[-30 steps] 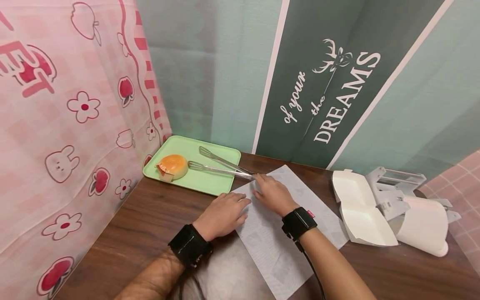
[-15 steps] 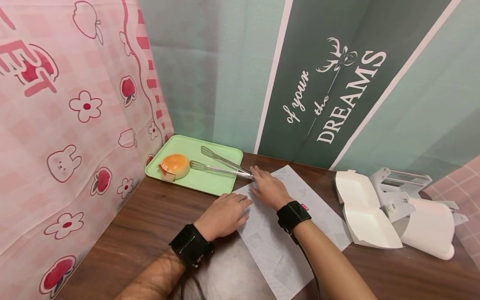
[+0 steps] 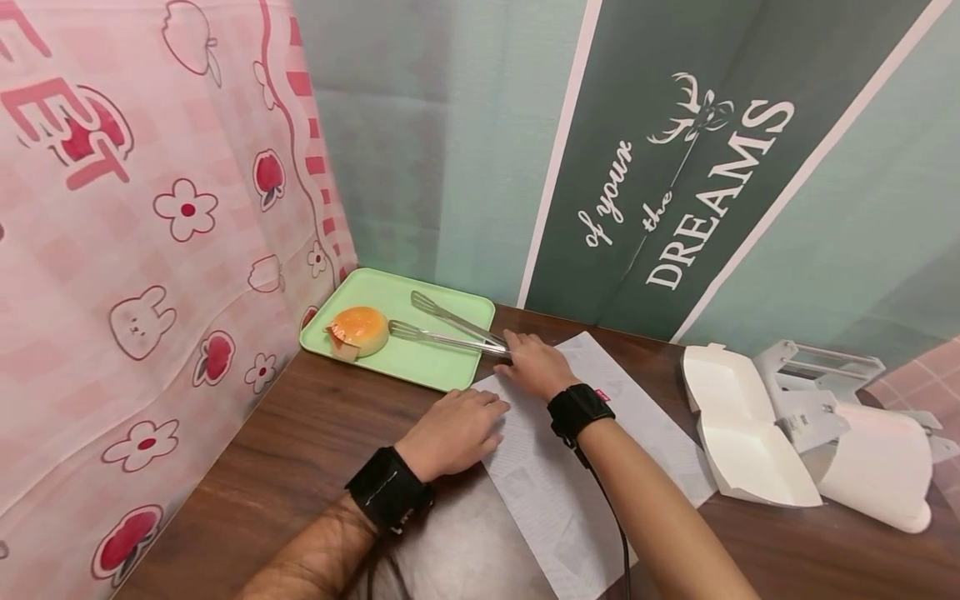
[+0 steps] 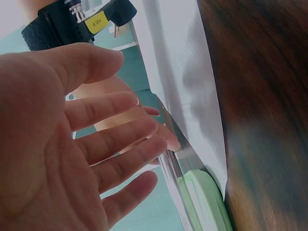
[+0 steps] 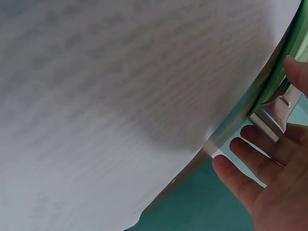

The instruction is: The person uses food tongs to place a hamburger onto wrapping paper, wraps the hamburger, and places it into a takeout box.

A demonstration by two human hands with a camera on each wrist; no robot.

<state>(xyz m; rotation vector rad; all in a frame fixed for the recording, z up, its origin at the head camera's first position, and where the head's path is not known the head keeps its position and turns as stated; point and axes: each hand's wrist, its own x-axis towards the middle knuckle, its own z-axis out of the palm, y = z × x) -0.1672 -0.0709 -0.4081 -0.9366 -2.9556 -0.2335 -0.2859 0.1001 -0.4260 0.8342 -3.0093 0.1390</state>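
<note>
We see a pink curtain printed with apples, flowers and a rabbit [image 3: 225, 275] on the left; behind stands a teal and dark green cloth backdrop [image 3: 382, 192] with white lettering that includes "DREAMS"; below them we look down on a dark brown wood-grain table [image 3: 277, 450]. On it lies a pale grey-white sheet of paper with faint printing [image 3: 532, 492], one corner just beside a light green rectangular tray [image 3: 382, 287]; whether they touch, we cannot tell. At the right we find an unfolded white paperboard box [image 3: 750, 458], with a white curved piece [image 3: 873, 467] beside it. Over the sheet's left edge we see the left hand [image 3: 456, 429], fingers extended, palm bare; the right hand [image 3: 536, 364] is at the handle end of the long silver metal tongs [image 3: 450, 340], thumb on one side, fingers on the other; we cannot tell whether it grips them. The tongs' slotted tips lie apart on the tray, the handle end past its edge; near the lower tip, on the tray's left part, we see a round glossy orange-brown bun [image 3: 363, 327].
</note>
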